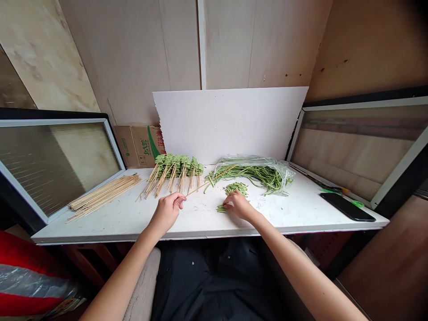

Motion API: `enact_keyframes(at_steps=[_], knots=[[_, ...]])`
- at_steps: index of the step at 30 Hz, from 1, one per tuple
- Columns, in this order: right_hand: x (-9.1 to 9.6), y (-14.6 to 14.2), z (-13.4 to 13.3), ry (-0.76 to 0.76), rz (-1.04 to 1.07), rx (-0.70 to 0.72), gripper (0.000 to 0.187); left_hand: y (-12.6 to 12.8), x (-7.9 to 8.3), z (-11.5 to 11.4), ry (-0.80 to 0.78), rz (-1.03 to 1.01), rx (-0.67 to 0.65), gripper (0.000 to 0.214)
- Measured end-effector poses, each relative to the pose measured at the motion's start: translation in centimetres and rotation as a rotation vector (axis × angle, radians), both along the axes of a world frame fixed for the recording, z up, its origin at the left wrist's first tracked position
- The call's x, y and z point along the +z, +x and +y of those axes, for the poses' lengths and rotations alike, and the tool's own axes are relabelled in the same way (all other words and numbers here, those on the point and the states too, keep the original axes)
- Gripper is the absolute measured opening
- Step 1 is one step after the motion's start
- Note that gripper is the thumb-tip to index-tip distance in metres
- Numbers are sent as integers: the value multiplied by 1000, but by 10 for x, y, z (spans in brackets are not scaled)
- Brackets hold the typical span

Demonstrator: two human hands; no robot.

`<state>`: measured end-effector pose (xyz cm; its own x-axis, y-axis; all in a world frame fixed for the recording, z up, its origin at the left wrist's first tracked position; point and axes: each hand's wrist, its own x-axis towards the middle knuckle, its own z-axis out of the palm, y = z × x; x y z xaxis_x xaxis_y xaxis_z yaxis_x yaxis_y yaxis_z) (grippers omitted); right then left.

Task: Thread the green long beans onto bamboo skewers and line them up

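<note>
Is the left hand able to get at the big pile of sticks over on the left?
Probably yes: the left hand has bare tabletop between it and the pile of sticks. Its fingers already hold a thin stick, though, which might get in the way.

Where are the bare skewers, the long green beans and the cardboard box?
Bare skewers [104, 195], head view: middle of the loose pile.
Long green beans [262, 176], head view: middle of the uncut bunch.
Cardboard box [139, 145], head view: its printed side.
</note>
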<state>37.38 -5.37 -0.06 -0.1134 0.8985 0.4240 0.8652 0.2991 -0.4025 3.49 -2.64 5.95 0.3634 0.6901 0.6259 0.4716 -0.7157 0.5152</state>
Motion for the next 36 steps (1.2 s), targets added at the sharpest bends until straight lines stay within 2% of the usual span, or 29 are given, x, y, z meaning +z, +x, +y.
enact_keyframes(at_steps=[3,7,10,13,17,21,24,29,36], knots=[[3,-1,0,-14,1,31,7,0,-2,2,-4,12,-9,25],[14,1,0,45,181,8,8,-2,-5,7,5,35,-4,26],[26,8,0,100,445,-28,29,-4,-6,10,18,37,4,25],[38,15,-1,33,787,-15,46,-5,-5,10,24,32,4,25],[51,17,-6,-39,1163,119,46,-5,-6,11,5,50,7,26],[58,11,-10,-29,1419,192,46,-5,-9,12,-41,73,23,28],[60,10,-11,-22,1463,199,49,-5,-10,11,-58,76,24,28],[61,10,-12,-20,1420,229,40,-5,-8,10,-58,79,16,28],[62,9,-12,17,1504,186,47,-4,-9,11,-51,83,17,28]])
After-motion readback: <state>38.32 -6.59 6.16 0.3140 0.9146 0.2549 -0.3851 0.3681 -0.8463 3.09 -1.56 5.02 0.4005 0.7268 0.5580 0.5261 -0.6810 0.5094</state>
